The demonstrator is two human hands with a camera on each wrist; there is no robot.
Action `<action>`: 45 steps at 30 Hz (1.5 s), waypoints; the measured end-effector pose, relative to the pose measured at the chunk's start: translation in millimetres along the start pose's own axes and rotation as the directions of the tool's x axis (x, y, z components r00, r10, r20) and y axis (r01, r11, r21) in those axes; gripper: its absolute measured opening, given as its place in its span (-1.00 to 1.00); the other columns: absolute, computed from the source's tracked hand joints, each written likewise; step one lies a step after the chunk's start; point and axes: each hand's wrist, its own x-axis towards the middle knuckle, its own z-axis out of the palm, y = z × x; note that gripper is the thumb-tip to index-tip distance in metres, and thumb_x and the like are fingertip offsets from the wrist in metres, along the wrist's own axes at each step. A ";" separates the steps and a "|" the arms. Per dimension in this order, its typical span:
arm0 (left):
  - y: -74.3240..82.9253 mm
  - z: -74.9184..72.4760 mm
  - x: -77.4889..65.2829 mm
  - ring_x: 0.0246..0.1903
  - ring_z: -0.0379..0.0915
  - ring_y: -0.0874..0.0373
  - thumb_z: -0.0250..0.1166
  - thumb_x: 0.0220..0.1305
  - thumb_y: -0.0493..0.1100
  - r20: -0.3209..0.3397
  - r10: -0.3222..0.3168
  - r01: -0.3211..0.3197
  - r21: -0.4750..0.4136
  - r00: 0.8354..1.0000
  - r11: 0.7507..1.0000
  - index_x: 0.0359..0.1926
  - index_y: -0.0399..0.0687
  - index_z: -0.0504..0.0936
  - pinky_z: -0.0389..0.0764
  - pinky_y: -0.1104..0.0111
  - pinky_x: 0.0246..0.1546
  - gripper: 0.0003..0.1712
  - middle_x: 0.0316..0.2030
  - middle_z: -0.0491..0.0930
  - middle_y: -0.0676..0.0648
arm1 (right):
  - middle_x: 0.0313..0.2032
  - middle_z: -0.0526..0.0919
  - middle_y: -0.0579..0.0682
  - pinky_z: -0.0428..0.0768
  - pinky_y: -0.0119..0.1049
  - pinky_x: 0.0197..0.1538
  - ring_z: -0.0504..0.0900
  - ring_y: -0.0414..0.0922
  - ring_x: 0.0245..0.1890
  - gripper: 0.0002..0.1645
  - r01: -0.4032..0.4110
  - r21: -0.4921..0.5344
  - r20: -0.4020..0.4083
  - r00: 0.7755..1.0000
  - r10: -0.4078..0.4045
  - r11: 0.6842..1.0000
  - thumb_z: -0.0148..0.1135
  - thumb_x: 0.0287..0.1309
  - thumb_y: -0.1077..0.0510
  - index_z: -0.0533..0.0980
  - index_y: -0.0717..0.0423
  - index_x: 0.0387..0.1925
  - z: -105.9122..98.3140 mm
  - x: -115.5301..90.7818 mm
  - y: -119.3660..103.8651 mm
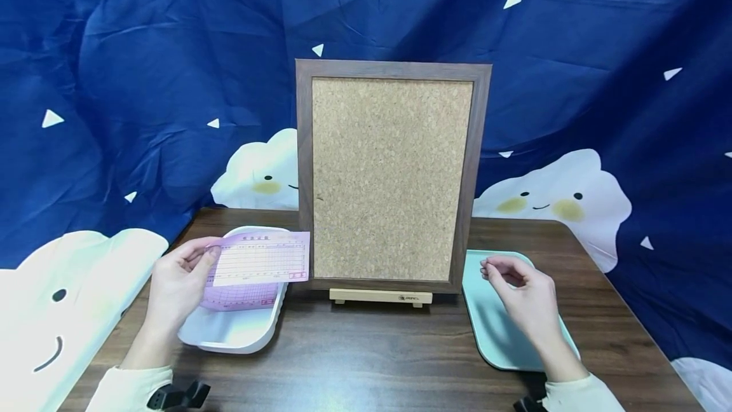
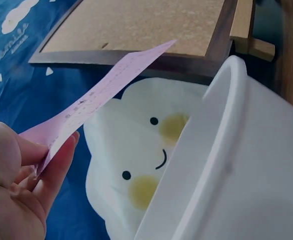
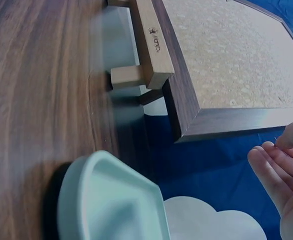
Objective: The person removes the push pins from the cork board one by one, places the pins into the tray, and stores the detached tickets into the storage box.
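My left hand (image 1: 180,285) pinches a pink printed paper form (image 1: 263,258) by its left edge, above the white bin (image 1: 251,339). In the left wrist view, the form (image 2: 101,95) is seen nearly edge-on between thumb and fingers. A second purple form (image 1: 240,297) shows beneath it, partly hidden. My right hand (image 1: 523,291) is above the mint green tray (image 1: 492,342), thumb and fingertips together. From that pinch a tiny thin point, seemingly a pin (image 3: 275,140), sticks out in the right wrist view; the fingers hide most of it.
Between the hands a framed cork board (image 1: 391,177) stands upright on a small wooden easel (image 1: 380,297). The dark wooden table (image 1: 366,355) reaches back to a blue curtain (image 1: 394,5) with clouds and white triangles.
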 end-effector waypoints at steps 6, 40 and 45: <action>-9.1 -8.2 -0.1 -0.17 0.53 0.78 0.28 0.57 -0.27 -0.013 -0.002 0.002 0.007 1.000 1.000 0.17 -0.28 0.75 0.55 0.81 -0.14 -0.71 0.10 0.76 -0.33 | -0.33 0.82 -0.26 0.60 -0.73 -0.24 0.72 -0.58 -0.37 -0.81 -0.034 -0.027 -0.005 0.999 0.034 0.999 0.46 0.19 0.51 0.78 0.23 -0.26 -6.7 -3.9 5.9; -46.7 -44.1 -9.8 -0.30 0.47 0.74 0.24 0.53 -0.35 0.054 -0.004 -0.005 0.149 0.999 0.989 0.08 -0.42 0.74 0.57 0.75 -0.34 -0.74 -0.12 0.80 -0.38 | -0.39 0.75 -0.51 0.58 -0.77 -0.25 0.65 -0.69 -0.38 -0.85 -0.115 -0.147 -0.005 0.993 0.116 0.982 0.46 0.18 0.50 0.77 0.29 -0.25 -34.6 -18.6 27.6; -52.4 -45.1 -11.7 -0.24 0.43 0.77 0.23 0.55 -0.34 0.108 0.022 -0.040 0.174 0.994 0.984 0.10 -0.45 0.71 0.52 0.80 -0.30 -0.73 -0.02 0.75 -0.52 | -0.39 0.85 -0.10 0.55 -0.79 -0.25 0.60 -0.74 -0.36 -0.85 -0.115 -0.209 0.024 0.992 0.123 0.971 0.50 0.17 0.46 0.79 0.25 -0.24 -36.0 -20.2 32.3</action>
